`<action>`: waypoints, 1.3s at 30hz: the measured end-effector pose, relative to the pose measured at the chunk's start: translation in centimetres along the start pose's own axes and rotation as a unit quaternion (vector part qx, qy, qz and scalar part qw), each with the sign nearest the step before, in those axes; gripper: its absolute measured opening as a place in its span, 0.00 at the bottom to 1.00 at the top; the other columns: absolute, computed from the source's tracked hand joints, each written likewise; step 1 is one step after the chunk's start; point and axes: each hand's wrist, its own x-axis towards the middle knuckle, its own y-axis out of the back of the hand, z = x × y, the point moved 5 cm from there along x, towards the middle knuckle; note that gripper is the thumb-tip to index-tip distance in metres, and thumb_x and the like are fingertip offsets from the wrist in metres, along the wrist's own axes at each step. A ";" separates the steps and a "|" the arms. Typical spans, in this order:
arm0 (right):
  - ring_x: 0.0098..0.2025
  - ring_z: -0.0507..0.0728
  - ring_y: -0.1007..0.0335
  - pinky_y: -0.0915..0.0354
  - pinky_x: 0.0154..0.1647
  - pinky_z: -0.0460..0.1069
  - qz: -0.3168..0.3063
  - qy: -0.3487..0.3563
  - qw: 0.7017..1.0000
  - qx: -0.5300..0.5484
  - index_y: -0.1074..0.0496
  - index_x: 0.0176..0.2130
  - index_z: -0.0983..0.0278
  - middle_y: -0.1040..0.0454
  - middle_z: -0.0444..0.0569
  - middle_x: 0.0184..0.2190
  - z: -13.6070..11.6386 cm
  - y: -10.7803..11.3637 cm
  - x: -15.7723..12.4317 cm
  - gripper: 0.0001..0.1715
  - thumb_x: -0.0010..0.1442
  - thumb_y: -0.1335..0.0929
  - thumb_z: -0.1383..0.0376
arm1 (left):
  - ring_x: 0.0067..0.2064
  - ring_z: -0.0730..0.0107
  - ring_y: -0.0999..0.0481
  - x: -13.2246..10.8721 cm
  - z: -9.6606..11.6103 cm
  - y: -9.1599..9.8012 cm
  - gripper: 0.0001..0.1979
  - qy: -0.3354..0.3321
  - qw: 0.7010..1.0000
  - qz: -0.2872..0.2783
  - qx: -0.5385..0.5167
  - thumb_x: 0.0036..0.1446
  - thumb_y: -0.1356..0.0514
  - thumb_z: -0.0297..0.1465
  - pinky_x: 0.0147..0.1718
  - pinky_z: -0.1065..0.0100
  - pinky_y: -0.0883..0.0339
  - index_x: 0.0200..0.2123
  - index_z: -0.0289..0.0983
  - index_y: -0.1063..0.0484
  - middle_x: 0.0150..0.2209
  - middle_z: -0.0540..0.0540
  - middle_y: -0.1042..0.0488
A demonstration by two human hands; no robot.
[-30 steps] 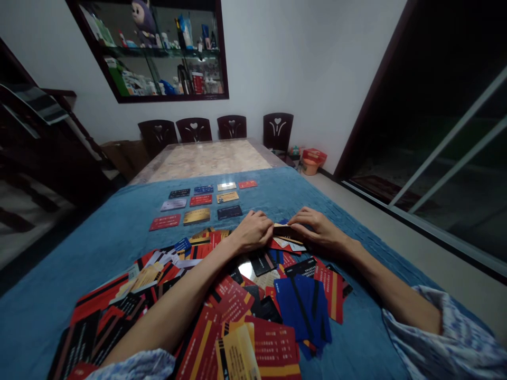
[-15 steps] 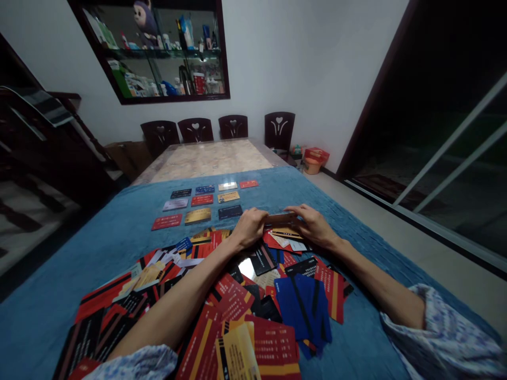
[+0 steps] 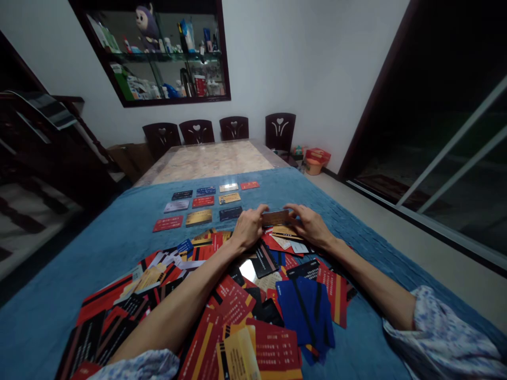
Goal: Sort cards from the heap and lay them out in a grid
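Observation:
Between both hands a brownish card [image 3: 276,218] is held on edge; whether it is a single card or several cannot be made out. My left hand [image 3: 249,228] pinches its left end, and my right hand [image 3: 310,224] grips the right end with thumb and fingers. Just below them lies a gold card [image 3: 285,233] on top of a loose heap of red, black, gold and blue cards [image 3: 273,338]. A few rows of cards lie apart beyond my left hand, with a dark card [image 3: 230,213] and a gold card [image 3: 199,217] nearest.
A blue cloth [image 3: 130,232] covers the near part of the long table [image 3: 209,158]. Dark chairs [image 3: 280,129] stand at its far end. Dark blue cards [image 3: 304,309] lie fanned at the heap's right side. A glass-shelved cabinet [image 3: 166,55] is set in the wall.
The held card has tilted more upright, so more of its face shows. My fingers have shifted slightly at its ends. The heap and the laid-out rows are unchanged.

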 end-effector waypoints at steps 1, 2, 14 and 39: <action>0.36 0.58 0.30 0.36 0.40 0.50 0.001 0.000 1.000 0.000 0.32 0.54 0.61 0.26 0.50 0.35 0.0 0.0 0.0 0.19 0.64 0.36 0.65 | 0.39 0.63 0.26 0.0 0.0 0.0 0.20 0.000 1.000 -0.003 0.007 0.59 0.49 0.21 0.42 0.64 0.33 0.53 0.40 0.32 0.37 0.45 0.24; 0.35 0.58 0.30 0.36 0.40 0.50 0.000 0.001 1.000 -0.001 0.32 0.54 0.61 0.26 0.50 0.35 -0.1 0.0 0.0 0.18 0.64 0.36 0.65 | 0.39 0.63 0.26 -0.1 0.1 0.0 0.19 -0.002 1.000 -0.008 0.017 0.58 0.49 0.21 0.42 0.65 0.33 0.52 0.41 0.32 0.37 0.45 0.24; 0.34 0.57 0.32 0.37 0.37 0.49 -0.009 0.017 0.999 -0.041 0.30 0.54 0.60 0.27 0.50 0.33 -0.4 -0.2 0.0 0.19 0.64 0.37 0.66 | 0.39 0.62 0.25 -0.3 0.6 -0.1 0.17 -0.005 0.998 -0.018 0.059 0.59 0.50 0.22 0.41 0.65 0.35 0.50 0.39 0.34 0.37 0.44 0.23; 0.46 0.64 0.35 0.40 0.41 0.54 0.003 0.091 0.991 -0.098 0.35 0.57 0.65 0.27 0.57 0.44 -2.4 0.4 0.5 0.26 0.60 0.32 0.62 | 0.40 0.63 0.24 0.1 -0.6 -0.1 0.11 0.038 0.991 0.079 -0.105 0.61 0.50 0.23 0.41 0.65 0.32 0.43 0.38 0.32 0.38 0.43 0.23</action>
